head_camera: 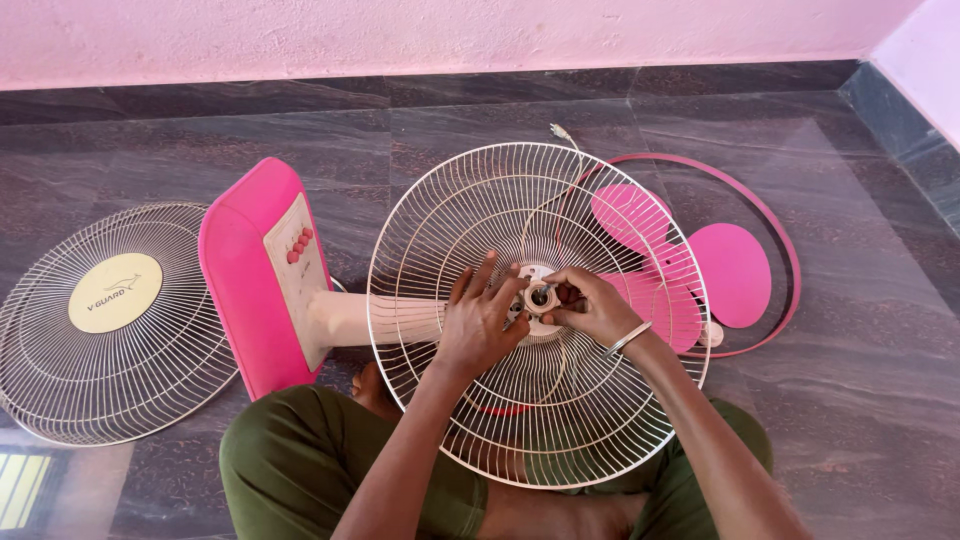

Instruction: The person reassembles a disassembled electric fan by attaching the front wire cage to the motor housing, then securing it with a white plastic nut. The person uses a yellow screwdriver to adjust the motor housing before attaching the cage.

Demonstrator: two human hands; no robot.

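To your left, a round white wire fan cover (110, 325) with a yellow middle, on your right pink fan blades (735, 272), a thin pink ring (785, 240), grey stone floor (860, 400), pink wall (400, 35)

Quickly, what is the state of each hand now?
Left hand: open, fingers spread on the wire guard.
Right hand: closed, pinching the round nut.

You see cream wire rear grille (560, 400), hot-pink fan base (240, 280) with red buttons (298, 246), pink blades (735, 272), pale yellow badge (114, 292) on front grille (60, 380), grey veined floor (860, 380), olive trousers (290, 460).
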